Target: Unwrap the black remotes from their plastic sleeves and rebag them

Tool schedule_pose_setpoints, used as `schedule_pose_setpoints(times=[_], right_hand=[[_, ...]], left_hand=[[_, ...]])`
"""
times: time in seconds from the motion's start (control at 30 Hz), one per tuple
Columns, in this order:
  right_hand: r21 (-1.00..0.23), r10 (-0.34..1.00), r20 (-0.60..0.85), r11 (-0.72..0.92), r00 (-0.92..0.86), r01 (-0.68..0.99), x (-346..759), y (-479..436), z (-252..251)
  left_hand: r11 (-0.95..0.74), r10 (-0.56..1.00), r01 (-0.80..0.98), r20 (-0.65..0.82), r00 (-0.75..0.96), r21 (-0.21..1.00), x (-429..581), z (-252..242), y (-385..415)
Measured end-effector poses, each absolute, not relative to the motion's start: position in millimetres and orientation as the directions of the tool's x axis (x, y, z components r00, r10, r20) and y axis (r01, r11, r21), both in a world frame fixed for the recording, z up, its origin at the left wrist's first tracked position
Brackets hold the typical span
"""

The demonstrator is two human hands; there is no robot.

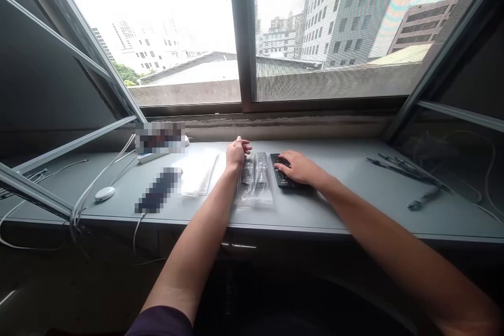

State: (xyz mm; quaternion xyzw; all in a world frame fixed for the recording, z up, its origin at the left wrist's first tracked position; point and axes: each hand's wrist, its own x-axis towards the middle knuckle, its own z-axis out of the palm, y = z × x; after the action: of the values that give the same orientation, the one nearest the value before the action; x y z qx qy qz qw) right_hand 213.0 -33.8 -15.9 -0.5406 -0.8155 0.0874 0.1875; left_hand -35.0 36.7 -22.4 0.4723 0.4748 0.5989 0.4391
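Note:
My right hand [298,168] lies over a black remote control [284,181] on the grey desk, its thumb and fingers closed about the upper part. Rows of small buttons show at the remote's left side. Left of it lie clear plastic bags [254,197] with long, dark and greyish things inside; their kind is hard to make out. At the far left corner of these bags rests my left hand [236,152], turned on its side. Its fingers are loosely bent and apart, with nothing visible in them.
A stack of clear, whitish plastic bags [199,174] lies left of my left forearm. Further left are a blurred dark device with a cable, a white round puck [105,193] and a power strip [151,156]. Dark cables [409,170] lie at right. Metal frames flank the desk [338,215].

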Motion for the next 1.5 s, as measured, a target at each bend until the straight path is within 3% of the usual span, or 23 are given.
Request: schedule_pose_setpoints(times=[0.2,0.4,0.6,0.83,1.17,1.37,1.5], right_hand=[[-0.347,0.919,0.213,0.388,-0.331,0.854,211.4,-35.7,-15.6],[-0.334,0.908,0.271,0.400,-0.320,0.854,212.8,-32.3,-20.5],[-0.373,0.886,0.339,0.434,-0.316,0.820,213.7,-34.1,-18.2],[-0.334,0.573,0.509,0.820,-0.643,0.466,201.6,-49.7,-7.9],[-0.296,0.416,0.583,0.909,-0.698,0.294,188.2,-46.7,-21.4],[-0.339,0.465,0.648,0.885,-0.603,0.319,185.5,-56.8,-8.9],[-0.477,0.599,0.673,0.800,-0.433,0.365,186.6,-61.1,-2.2]], left_hand=[[-0.216,0.957,0.103,0.231,-0.174,0.971,-38.3,-21.9,35.1],[-0.185,0.924,0.456,0.312,-0.220,0.871,-48.9,-27.3,38.2],[-0.178,0.955,0.558,0.280,-0.102,0.810,-49.3,-32.9,41.0],[-0.207,0.970,0.677,0.240,0.047,0.706,-38.8,-34.1,35.0],[-0.218,0.965,0.744,0.252,0.069,0.631,-37.4,-37.2,35.7],[-0.211,0.966,0.751,0.253,0.061,0.626,-36.6,-36.9,35.3],[-0.192,0.970,0.778,0.237,0.057,0.598,-36.1,-35.9,36.7]])
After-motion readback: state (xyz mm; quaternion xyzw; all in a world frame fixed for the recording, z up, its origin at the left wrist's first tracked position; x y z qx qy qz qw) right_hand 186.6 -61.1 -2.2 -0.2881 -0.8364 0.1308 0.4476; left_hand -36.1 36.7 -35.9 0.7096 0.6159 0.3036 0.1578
